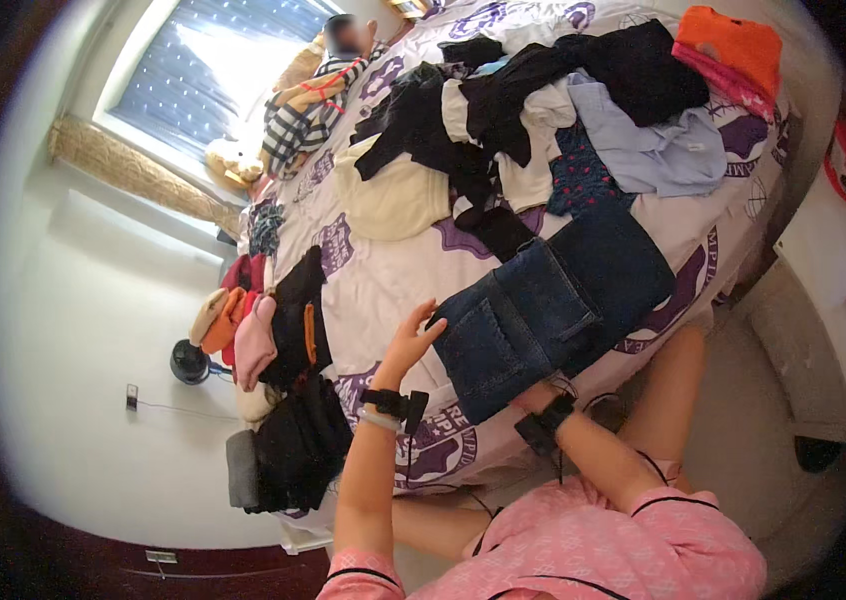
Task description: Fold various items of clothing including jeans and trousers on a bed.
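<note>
A pair of dark blue denim jeans [535, 315] lies folded near the bed's front edge, its back pocket and waistband facing up. My left hand [412, 341] is at the left edge of the jeans, fingers spread, with nothing gripped in them. My right hand [534, 396] is at the lower edge of the jeans; its fingers are mostly hidden beneath the denim, so its grip cannot be seen. Past the jeans lie a dark blue garment with red dots [584, 176], a light blue shirt [644, 142] and a cream garment [393, 191].
Tangled black clothes [498, 97] cover the bed's far part, beside folded orange clothing [730, 49]. Along the left edge are stacked black garments [295, 450] and rolled colourful pieces [254, 337]. Another person [318, 105] is by the window. A white table [828, 255] stands at right.
</note>
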Tool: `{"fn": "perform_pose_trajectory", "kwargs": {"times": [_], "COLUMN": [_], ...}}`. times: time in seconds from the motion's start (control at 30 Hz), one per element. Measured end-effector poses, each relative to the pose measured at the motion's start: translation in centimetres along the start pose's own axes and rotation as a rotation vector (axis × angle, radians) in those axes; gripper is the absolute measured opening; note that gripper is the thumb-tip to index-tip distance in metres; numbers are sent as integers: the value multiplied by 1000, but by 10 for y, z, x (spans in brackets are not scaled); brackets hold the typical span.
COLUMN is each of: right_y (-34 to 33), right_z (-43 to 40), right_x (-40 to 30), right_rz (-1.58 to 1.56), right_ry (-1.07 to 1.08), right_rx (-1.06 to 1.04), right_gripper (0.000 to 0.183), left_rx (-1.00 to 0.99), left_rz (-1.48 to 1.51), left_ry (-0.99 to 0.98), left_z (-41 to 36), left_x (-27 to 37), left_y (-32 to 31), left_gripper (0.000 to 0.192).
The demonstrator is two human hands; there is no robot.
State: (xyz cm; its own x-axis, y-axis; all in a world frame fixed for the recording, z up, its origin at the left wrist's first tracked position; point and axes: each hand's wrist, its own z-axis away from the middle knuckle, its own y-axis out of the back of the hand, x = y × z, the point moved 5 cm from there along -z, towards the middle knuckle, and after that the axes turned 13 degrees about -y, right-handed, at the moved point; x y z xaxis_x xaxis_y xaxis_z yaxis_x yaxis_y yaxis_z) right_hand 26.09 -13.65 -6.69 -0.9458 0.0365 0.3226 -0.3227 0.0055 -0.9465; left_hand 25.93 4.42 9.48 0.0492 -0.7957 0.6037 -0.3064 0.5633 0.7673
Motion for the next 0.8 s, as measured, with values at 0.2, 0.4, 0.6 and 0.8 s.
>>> {"fn": "perform_pose_trajectory", "kwargs": {"times": [0.2,0.4,0.6,0.8], "right_y": [14,-75,-59,-34], "right_z": [35,57,43,47], "right_x": [15,34,30,18], "right_rz": [517,1112,881,704], "right_ry": [40,215,560,361], "right_rx": [192,310,565,623], "right_gripper": [34,46,42,41], "left_rx": [215,288,241,211], "left_rz": [829,773,422,166], "left_ry": [381,279,182,117], "left_z": [27,6,-14,-14], "left_x": [-59,-47,-37,-38], "left_y": [-37,-41,-36,-46], "left_gripper": [33,25,30,36]}}
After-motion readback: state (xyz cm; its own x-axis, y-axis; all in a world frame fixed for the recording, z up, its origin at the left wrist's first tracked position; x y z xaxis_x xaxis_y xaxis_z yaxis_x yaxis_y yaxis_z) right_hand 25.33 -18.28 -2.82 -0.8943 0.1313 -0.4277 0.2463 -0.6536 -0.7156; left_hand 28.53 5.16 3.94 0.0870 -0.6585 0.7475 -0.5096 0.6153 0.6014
